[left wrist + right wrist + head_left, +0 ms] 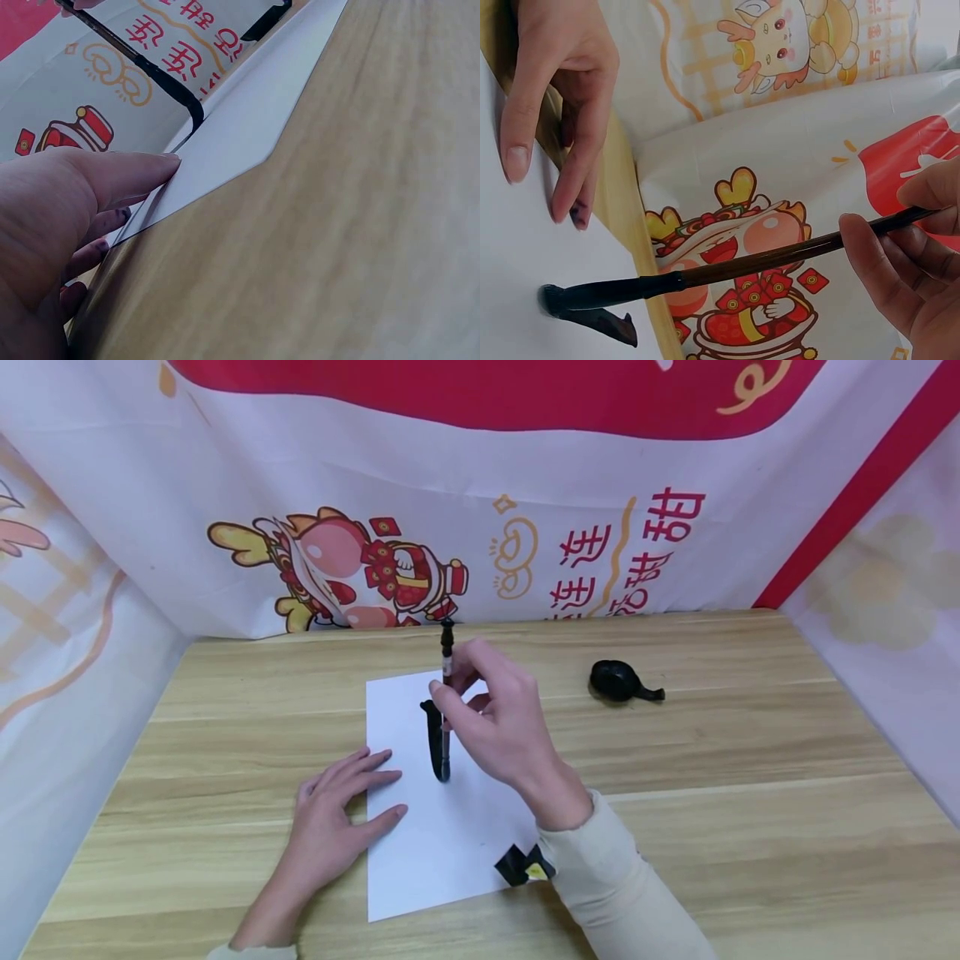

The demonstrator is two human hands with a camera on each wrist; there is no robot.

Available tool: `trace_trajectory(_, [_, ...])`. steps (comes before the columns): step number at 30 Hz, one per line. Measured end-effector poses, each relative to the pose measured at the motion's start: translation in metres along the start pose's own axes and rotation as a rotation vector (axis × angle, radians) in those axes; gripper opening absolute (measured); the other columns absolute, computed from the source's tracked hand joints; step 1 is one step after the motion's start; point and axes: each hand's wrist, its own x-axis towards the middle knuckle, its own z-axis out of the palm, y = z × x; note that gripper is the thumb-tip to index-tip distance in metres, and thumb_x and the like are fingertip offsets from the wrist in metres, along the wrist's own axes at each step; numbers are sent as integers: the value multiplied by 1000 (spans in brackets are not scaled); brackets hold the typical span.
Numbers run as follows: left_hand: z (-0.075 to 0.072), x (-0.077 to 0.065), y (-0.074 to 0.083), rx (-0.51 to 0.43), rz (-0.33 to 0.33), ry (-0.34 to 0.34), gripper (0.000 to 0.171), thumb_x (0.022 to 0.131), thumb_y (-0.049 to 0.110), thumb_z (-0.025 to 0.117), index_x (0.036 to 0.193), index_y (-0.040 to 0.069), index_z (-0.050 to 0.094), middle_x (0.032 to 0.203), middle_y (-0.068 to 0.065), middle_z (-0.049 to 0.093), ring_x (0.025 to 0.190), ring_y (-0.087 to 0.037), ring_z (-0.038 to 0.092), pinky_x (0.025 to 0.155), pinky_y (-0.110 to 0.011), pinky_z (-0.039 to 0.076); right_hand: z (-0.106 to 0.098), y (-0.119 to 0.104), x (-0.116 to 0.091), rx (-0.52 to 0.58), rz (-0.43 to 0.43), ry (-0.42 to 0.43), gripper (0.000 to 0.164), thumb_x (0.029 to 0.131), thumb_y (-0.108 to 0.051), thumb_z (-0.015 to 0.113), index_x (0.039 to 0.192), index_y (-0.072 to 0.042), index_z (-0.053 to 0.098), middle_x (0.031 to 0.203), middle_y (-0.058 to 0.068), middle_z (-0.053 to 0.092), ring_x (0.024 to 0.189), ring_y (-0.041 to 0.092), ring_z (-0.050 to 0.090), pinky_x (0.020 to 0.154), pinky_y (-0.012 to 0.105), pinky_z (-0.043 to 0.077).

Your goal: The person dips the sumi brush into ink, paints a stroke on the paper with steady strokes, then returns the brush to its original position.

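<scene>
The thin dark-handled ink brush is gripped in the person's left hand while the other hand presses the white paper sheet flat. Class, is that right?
Not quite. The head view shows the right hand gripping the thin dark-handled ink brush, while the left hand presses the white paper sheet flat.

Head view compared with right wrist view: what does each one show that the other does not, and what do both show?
Only the head view shows the black ink dish, the black scrap by the sleeve, and the whole wooden table. Only the right wrist view shows the brush tip touching the paper up close. Both show the right hand holding the brush, the left hand on the white paper, and the black stroke.
</scene>
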Motion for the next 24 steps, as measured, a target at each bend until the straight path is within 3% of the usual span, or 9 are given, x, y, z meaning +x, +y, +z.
trace_trajectory(24, [0, -2, -1, -16, 43, 28, 39, 87, 30, 91, 123, 24, 80, 153, -3, 66, 152, -35, 49, 116, -63, 20, -2, -2, 0, 18, 16, -18, 9, 100, -10, 71, 107, -9, 65, 93, 3, 68, 85, 12, 66, 64, 30, 63])
